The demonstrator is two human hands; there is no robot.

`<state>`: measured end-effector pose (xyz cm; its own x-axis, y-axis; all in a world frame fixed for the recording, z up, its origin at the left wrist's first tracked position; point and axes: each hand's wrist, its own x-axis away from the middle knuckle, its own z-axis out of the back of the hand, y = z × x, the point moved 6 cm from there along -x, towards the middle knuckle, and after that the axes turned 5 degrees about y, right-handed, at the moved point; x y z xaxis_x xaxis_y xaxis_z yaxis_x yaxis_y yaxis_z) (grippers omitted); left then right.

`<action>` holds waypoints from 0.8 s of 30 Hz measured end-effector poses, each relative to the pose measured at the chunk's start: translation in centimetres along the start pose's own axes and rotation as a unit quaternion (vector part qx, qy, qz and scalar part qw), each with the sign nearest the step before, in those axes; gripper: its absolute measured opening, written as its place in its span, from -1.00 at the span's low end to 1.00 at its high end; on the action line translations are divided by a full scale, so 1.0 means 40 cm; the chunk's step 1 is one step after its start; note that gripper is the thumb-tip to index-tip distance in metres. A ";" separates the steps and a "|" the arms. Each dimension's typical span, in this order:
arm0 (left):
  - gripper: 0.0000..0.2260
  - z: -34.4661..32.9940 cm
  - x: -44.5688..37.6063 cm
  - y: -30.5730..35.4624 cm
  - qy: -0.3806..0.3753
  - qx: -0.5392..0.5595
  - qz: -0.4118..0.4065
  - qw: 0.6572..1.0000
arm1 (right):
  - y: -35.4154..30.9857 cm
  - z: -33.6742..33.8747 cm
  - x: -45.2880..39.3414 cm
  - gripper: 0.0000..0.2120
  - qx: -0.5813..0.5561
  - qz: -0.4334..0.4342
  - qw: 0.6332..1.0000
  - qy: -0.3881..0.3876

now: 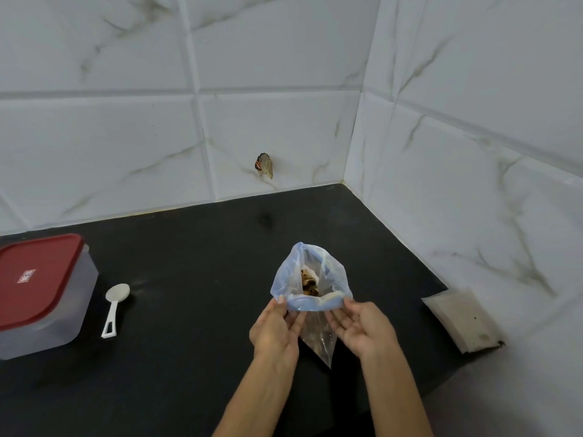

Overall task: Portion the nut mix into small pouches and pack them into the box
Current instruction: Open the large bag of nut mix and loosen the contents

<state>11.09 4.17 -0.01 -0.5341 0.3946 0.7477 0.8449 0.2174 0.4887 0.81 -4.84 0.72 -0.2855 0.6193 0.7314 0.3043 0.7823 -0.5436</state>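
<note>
A small clear pouch (317,337) with a blue zip rim hangs above the black counter, its mouth spread wide. Brown nut mix (309,283) shows inside it. My left hand (276,329) pinches the rim's left end and my right hand (362,328) pinches its right end. A translucent box (75,310) with a red lid stands at the far left, lid on. A white plastic spoon (114,305) lies on the counter just right of the box, bowl away from me.
The black counter (195,247) runs into a corner of white marble-look tiled walls. A flat whitish packet (462,320) lies at the right against the wall. A small brown mark (264,165) sits on the back wall.
</note>
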 end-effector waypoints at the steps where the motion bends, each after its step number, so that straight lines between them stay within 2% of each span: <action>1: -0.80 0.002 -0.008 -0.004 0.003 0.007 0.009 1.000 | 0.010 0.000 -0.004 -0.93 -0.016 -0.017 1.000 0.002; 5: -0.80 0.008 -0.018 -0.029 0.021 -0.008 0.034 0.999 | 0.051 0.006 -0.009 -0.83 -0.020 -0.068 0.997 0.025; 8: -0.79 0.015 -0.022 -0.038 0.064 -0.049 0.026 0.996 | 0.075 0.006 -0.011 -0.79 0.022 -0.059 0.998 0.030; 11: -0.77 0.030 -0.044 -0.034 0.078 -0.130 0.013 0.988 | 0.070 0.020 -0.027 -0.78 0.115 -0.013 0.992 0.059; 14: -0.78 0.042 -0.059 -0.012 0.050 -0.230 -0.012 0.972 | 0.041 0.033 -0.029 -0.80 0.247 0.033 0.965 0.086; 16: -0.80 0.044 -0.057 0.024 0.031 -0.330 -0.078 0.940 | 0.008 0.041 -0.026 -0.89 0.328 0.076 0.936 0.105; 19: -0.81 0.034 -0.049 0.084 0.033 -0.457 -0.220 0.861 | -0.055 0.034 -0.014 -0.88 0.439 0.198 0.866 0.131; 22: -0.55 -0.001 -0.030 0.122 0.053 -0.541 -0.319 0.776 | -0.105 -0.004 0.015 -0.84 0.460 0.344 0.803 0.162; 24: -0.53 -0.035 -0.021 0.123 0.039 -0.572 -0.331 0.750 | -0.115 -0.032 0.017 -0.84 0.477 0.390 0.770 0.167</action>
<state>15.65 3.67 2.40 -0.8623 0.4758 0.1735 -0.1608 -0.5820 0.7971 0.38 -8.12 4.26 -0.0570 0.9983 0.0089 -0.5868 -0.0263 -0.8093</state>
